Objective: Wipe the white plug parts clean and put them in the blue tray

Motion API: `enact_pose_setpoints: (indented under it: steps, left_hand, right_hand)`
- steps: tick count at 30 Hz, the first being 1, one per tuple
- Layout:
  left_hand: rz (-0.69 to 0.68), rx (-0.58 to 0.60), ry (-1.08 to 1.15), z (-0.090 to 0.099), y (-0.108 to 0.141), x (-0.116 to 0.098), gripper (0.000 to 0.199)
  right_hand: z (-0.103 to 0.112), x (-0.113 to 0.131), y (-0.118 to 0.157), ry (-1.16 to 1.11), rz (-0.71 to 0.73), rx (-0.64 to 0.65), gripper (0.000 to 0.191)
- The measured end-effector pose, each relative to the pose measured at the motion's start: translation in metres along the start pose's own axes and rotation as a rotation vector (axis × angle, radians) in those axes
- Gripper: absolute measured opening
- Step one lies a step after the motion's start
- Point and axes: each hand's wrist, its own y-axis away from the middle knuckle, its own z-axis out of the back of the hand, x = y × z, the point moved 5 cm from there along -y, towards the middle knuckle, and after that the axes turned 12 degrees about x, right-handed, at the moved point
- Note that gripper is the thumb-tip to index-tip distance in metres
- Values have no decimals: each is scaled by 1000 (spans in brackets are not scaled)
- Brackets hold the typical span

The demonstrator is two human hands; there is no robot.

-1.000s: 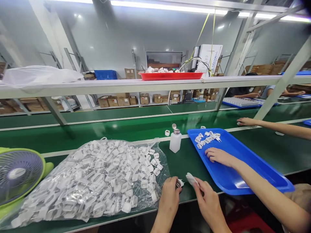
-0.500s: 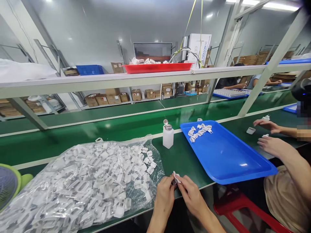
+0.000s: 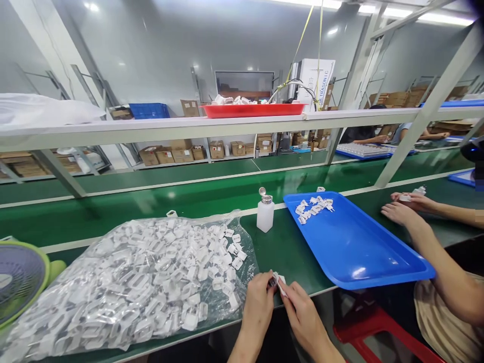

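A person's left hand (image 3: 258,298), fingers curled nearly closed, grips a small white-and-dark plastic piece (image 3: 273,281) above the near edge of a dark green workbench (image 3: 282,249). The right hand (image 3: 303,313), thumb and fingers drawn together, pinches a folded white cloth (image 3: 281,287) up against the piece, which the fingertips partly hide. Crowding the bench just beside the left hand is a large clear plastic bag (image 3: 147,282) heaped with white plastic shells, with a lime-green fan with a purple-grey grille (image 3: 18,282) at its far left. Straight ahead of the hands stands an upright white plastic bottle (image 3: 265,218), its metal lid flipped open. To the right, a wide blue plastic tray (image 3: 363,247) takes up much of the bench, a cluster of white plug pieces (image 3: 315,209) gathered at its far end. One loose white shell (image 3: 171,214) sits behind the bag, another (image 3: 320,189) behind the tray. Beyond the tray's right side, a co-worker's hands (image 3: 401,213) handle a white part, above a red plastic stool (image 3: 378,327). Overhead, a pale shelf (image 3: 159,133) spans the scene, bearing a red tray (image 3: 253,111) of white parts.
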Motion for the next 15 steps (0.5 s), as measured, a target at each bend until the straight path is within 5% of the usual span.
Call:
enact_pose_setpoints:
  steps: [9, 15]
  left_hand:
    - [80, -3, 73, 0, -4, 5, 35]
    - [49, -7, 272, -2, 3, -11, 32]
  right_hand:
    - [37, -23, 34, -139, -283, -274, 50]
    - [37, -7, 29, -377, -321, -323, 55]
